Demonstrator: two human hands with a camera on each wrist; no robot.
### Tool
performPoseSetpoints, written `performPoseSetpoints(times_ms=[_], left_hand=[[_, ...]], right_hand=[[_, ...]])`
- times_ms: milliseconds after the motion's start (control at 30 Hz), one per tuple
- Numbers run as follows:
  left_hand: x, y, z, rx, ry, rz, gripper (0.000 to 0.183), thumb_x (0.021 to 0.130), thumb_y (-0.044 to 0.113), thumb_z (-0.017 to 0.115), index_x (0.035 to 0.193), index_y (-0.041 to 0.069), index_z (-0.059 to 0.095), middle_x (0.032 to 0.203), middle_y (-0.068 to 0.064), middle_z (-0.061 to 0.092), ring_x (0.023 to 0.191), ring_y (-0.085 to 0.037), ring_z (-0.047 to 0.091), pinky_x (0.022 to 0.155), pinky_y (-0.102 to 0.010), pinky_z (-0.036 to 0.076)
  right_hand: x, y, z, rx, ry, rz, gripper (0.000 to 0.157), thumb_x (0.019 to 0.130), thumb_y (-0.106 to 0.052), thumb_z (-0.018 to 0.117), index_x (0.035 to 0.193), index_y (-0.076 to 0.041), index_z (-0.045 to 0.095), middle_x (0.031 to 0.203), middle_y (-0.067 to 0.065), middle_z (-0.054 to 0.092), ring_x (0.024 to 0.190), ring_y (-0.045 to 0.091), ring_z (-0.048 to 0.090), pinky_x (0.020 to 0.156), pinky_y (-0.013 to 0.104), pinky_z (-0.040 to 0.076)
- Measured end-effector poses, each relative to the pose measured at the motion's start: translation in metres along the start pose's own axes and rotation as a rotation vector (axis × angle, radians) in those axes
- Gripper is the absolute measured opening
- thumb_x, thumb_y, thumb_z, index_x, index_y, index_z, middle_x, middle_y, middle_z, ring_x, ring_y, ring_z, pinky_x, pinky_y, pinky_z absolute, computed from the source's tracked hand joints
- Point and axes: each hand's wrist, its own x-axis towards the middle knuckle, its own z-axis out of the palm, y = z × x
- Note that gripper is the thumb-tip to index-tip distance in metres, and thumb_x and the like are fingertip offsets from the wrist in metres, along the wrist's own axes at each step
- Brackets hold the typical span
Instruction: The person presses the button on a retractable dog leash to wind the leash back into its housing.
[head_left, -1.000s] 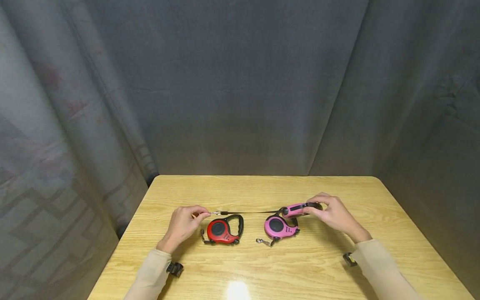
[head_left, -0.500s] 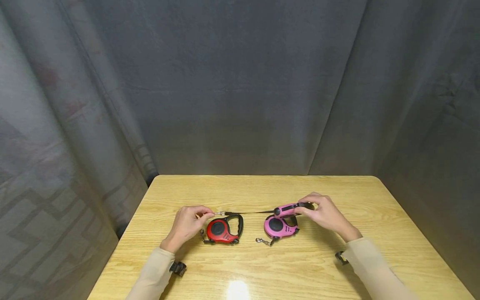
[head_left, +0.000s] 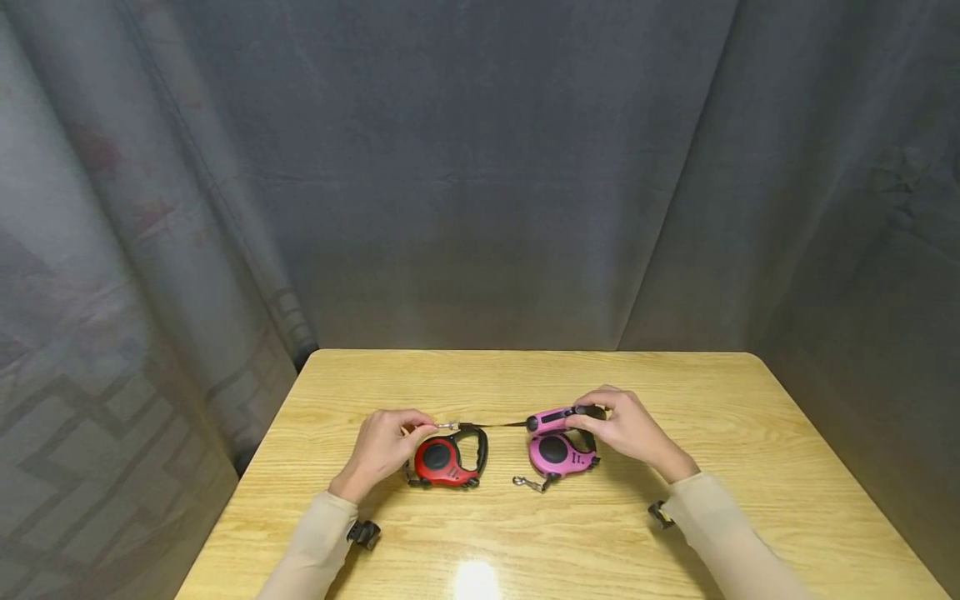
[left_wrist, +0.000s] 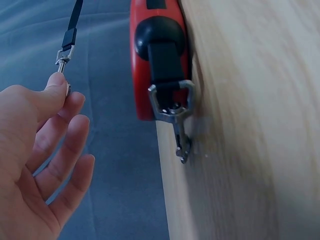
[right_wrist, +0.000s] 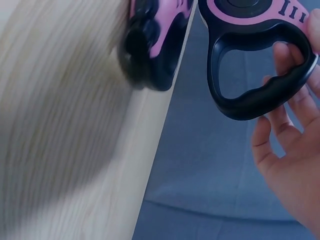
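Note:
My left hand (head_left: 390,446) pinches the metal snap hook (left_wrist: 63,65) of a black leash strap (head_left: 493,425) between thumb and index finger, the other fingers loosely bent. The strap runs taut to a pink retractable leash (head_left: 551,419), raised on edge, whose black handle (right_wrist: 250,106) my right hand (head_left: 622,429) grips from above. Below it a second pink retractable leash (head_left: 553,451) lies flat on the table, its own snap hook (head_left: 528,482) pointing left. A red retractable leash (head_left: 442,463) lies close to my left hand; its hook (left_wrist: 175,120) shows in the left wrist view.
The wooden table (head_left: 480,533) has its far edge against a grey curtain (head_left: 465,250). More curtain hangs at both sides. A small black camera (head_left: 365,534) sits at my left wrist, another camera (head_left: 661,514) at my right.
My right hand has moved left with the raised pink leash, and the strap stretch between the hands has shortened. My left hand has shifted slightly right. The two leashes on the table stay put.

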Motion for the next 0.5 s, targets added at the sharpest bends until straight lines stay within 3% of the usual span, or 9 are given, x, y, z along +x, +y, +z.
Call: performPoseSetpoints(times_ms=[500], left_hand=[[0.006, 0.010, 0.005, -0.022, -0.056, -0.028, 0.005, 0.090, 0.026, 0.087, 0.089, 0.029, 0.084, 0.077, 0.016, 0.077, 0.068, 0.002, 0.066, 0.063, -0.021, 0.048]], right_hand=[[0.017, -0.022, 0.025, 0.011, -0.053, -0.135, 0.021, 0.091, -0.030, 0.086, 0.106, -0.015, 0.083, 0.104, -0.002, 0.082, 0.096, 0.018, 0.077, 0.086, 0.040, 0.062]])
